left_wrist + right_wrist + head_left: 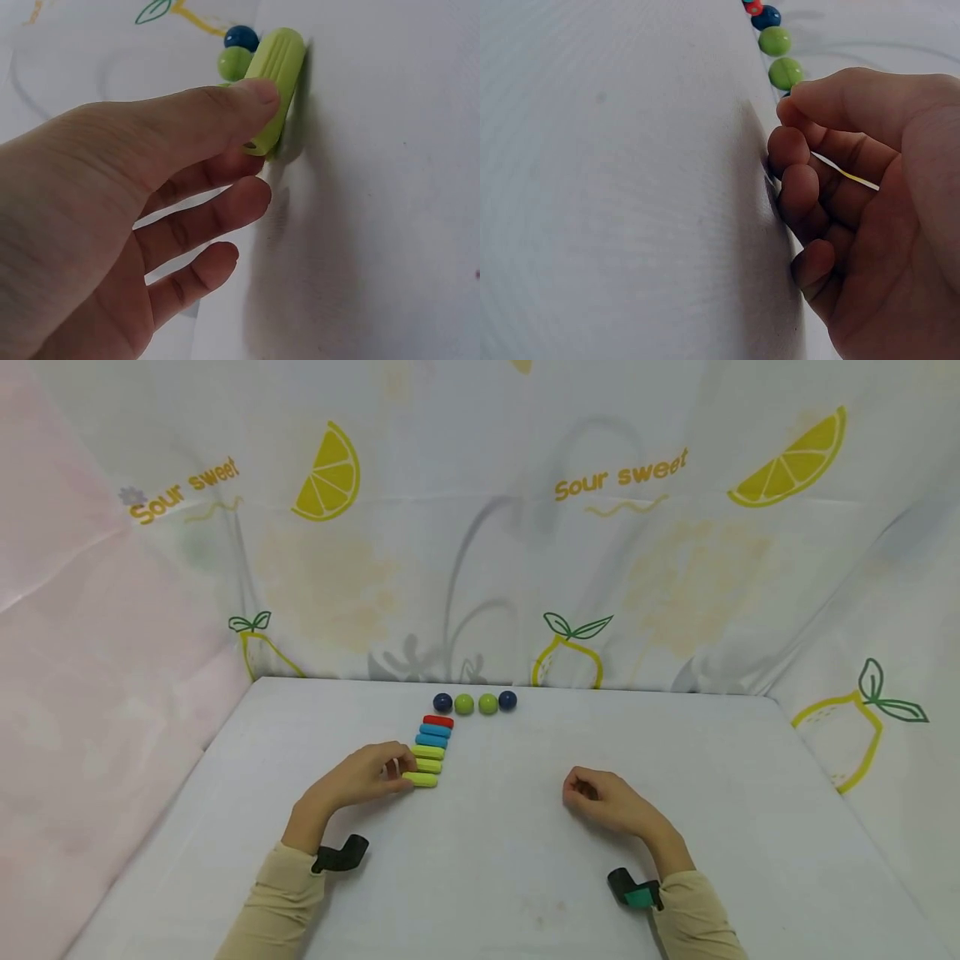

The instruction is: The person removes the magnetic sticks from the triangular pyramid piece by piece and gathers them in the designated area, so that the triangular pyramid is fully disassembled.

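Observation:
My left hand point(371, 772) pinches the near end of a yellow-green long bead point(422, 780), the closest one in a column of long beads. In the left wrist view the thumb lies over that ridged bead point(277, 82), with a finger partly hidden beneath it. Beyond it in the column lie two more yellow-green long beads point(428, 766), two blue ones point(432, 736) and a red one point(438, 721). Over the table to the right, my right hand point(611, 800) is loosely curled, with nothing in its fingers.
Past the red bead, a row of round beads runs sideways: dark blue point(442, 702), green point(464, 704), green point(488, 703) and dark blue point(507, 700). The white table point(510, 860) ends at a lemon-printed cloth point(465, 568) hanging behind it.

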Action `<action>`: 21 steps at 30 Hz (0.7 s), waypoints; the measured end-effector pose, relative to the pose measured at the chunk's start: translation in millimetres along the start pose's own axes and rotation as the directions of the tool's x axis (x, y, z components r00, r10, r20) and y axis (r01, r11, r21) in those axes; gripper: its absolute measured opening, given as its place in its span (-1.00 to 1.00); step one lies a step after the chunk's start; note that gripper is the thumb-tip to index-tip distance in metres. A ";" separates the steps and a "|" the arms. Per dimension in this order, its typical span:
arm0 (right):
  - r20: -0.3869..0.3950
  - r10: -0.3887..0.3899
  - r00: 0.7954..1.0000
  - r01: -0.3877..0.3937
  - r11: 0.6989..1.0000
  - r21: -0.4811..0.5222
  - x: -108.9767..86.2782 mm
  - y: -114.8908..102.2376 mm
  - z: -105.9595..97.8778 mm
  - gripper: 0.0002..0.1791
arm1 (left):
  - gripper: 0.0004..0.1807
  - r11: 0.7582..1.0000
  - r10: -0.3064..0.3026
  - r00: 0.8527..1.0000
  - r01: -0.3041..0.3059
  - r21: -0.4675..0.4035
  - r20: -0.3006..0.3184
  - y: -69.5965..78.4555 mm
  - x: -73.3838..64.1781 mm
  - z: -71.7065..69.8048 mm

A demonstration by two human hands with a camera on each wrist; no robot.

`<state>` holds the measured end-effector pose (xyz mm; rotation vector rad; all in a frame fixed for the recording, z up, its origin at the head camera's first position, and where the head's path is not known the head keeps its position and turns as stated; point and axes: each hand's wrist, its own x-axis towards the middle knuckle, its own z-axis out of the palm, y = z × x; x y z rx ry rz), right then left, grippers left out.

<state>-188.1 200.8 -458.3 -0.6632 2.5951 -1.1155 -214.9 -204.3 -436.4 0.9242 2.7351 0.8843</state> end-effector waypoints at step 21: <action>0.008 -0.016 1.000 0.015 0.999 0.038 -0.6 1.4 -4.3 -0.89 | -0.87 0.994 0.021 0.991 -0.007 0.108 -0.131 6.2 6.9 8.9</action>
